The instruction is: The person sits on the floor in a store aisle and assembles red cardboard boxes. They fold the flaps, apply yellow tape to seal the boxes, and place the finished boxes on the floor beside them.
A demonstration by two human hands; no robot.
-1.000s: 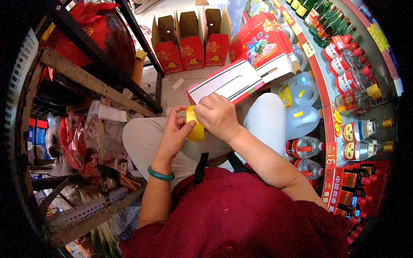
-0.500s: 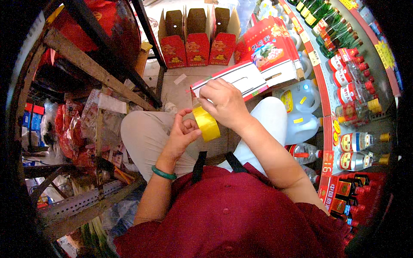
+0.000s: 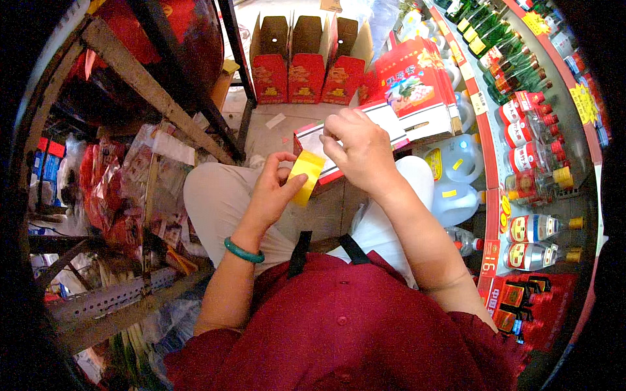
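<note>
My left hand (image 3: 268, 195) grips a roll of yellow packing tape (image 3: 310, 174), fingers behind it and thumb on its near side. A green bangle circles that wrist. To its right, my right hand (image 3: 360, 151) is closed in a pinch; what lies between the fingertips, if anything, is too small to make out. Beneath and beyond this hand lies a cardboard box (image 3: 390, 122) with a white panel and red edges, partly covered by my fingers. The tape roll is next to the box's near left corner.
Three red open-topped cartons (image 3: 307, 78) stand in a row ahead. Flat red printed cartons (image 3: 417, 81) are stacked at the far right, beside clear jugs (image 3: 456, 159). Bottle shelves (image 3: 490, 130) line the right. A metal and wood rack (image 3: 153, 98) borders the left.
The tape roll has tilted in my left hand and shows a narrower side. My right hand has moved slightly right and down, away from the roll. The view has shifted a little.
</note>
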